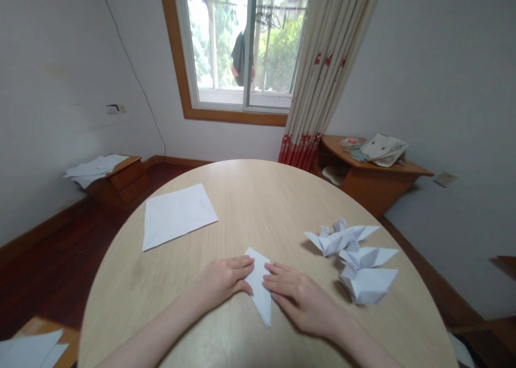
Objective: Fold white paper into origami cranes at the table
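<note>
A narrow, kite-shaped piece of folded white paper [260,287] lies flat on the round wooden table [250,206], close to me. My left hand [223,278] lies flat on the table, its fingertips pressing the paper's left edge. My right hand [296,296] also lies flat with fingers stretched out, pressing the paper's right edge. Neither hand grips anything.
A stack of plain white sheets [177,214] lies at the table's left. Three finished folded paper birds [355,260] sit at the right. A low wooden cabinet with papers [107,171] stands left, a corner shelf [371,169] right, under a curtained window.
</note>
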A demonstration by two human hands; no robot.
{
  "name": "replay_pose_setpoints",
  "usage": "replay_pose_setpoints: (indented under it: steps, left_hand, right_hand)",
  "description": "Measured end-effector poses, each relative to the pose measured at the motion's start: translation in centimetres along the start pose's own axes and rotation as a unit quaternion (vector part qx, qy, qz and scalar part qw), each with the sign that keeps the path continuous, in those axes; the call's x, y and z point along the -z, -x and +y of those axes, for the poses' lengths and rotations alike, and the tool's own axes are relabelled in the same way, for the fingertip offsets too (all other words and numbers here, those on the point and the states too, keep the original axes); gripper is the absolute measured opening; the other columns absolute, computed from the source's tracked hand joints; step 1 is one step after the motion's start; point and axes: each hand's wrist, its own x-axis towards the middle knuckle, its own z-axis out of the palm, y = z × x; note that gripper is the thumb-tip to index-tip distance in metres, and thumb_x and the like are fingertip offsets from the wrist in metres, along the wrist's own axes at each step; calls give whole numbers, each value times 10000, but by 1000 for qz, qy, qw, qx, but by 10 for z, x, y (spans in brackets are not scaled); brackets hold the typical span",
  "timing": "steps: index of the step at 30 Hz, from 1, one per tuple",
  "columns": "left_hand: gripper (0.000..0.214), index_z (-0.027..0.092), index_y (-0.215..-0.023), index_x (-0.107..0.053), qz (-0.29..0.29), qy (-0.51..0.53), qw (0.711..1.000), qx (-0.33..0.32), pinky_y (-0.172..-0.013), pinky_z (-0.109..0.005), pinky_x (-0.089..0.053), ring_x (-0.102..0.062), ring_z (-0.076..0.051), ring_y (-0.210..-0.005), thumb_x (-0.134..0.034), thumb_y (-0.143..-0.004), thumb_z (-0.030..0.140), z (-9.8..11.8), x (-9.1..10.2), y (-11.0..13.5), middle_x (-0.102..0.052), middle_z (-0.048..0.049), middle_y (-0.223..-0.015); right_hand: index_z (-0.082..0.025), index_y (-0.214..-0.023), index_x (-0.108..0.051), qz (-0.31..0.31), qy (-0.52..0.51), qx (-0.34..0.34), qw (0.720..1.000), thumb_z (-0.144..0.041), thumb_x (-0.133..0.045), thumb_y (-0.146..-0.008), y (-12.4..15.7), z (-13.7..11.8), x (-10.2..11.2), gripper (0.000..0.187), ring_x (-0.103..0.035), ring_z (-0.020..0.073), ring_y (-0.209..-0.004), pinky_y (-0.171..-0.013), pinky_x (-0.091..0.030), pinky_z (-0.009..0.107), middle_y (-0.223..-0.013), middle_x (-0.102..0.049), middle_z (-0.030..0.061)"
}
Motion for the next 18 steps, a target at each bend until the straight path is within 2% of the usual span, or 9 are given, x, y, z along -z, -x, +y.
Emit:
replay_pose_setpoints:
  steps: [4,11,18]
  left_hand:
    - [521,157,-1192,-632,-29,13,999,-11,-986,-316,-485,-594,-240,-1156,-641,-793,492,-1,7,-1,-633,-118,-1238]
    - [552,186,-1229,-611,-43,30,999,-1,-983,-331,-487,-587,-251,-1164,-642,-785,511,-2,7,-1,-611,-116,-1270]
    - [553,227,-1228,-617,-43,78,996,3,-1004,-323,-467,-580,-242,-1175,-679,-755,506,-2,9,0,-620,-86,-1264]
  right_hand:
    - [-187,-1248,-606,-4,-27,26,999,-92,-463,-887,2,4,-1,399,-578,207,-1176,-1022,-459,391,-1206,-661,100]
    - [-197,-1392,-452,-13,4,-4,1000,-214,-498,-943,2,26,-10,452,-428,229,-1316,-1071,-396,442,-1409,-477,125]
    - [-217,-1344,-507,-22,29,4,999,-309,-564,-925,-3,30,-10,433,-509,224,-1248,-1067,-407,424,-1335,-546,115]
